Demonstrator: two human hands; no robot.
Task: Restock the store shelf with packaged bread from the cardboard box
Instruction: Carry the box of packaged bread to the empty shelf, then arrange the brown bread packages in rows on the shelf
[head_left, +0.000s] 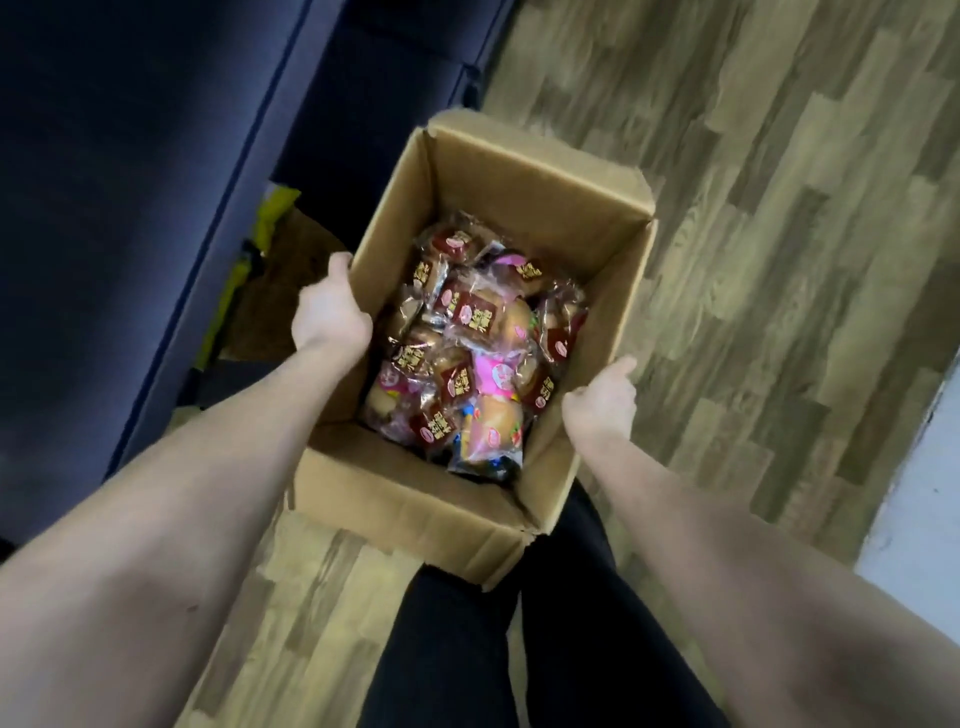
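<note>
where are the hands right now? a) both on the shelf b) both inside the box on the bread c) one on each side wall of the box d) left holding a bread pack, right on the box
c: the left hand and right hand each hold a side wall of the box, with the bread untouched inside.

My single camera rides on my head, facing forward and steeply down along both forearms (182, 493), close above the open cardboard box (519, 197) and the plank floor (779, 234), the whole view tilted.
</note>
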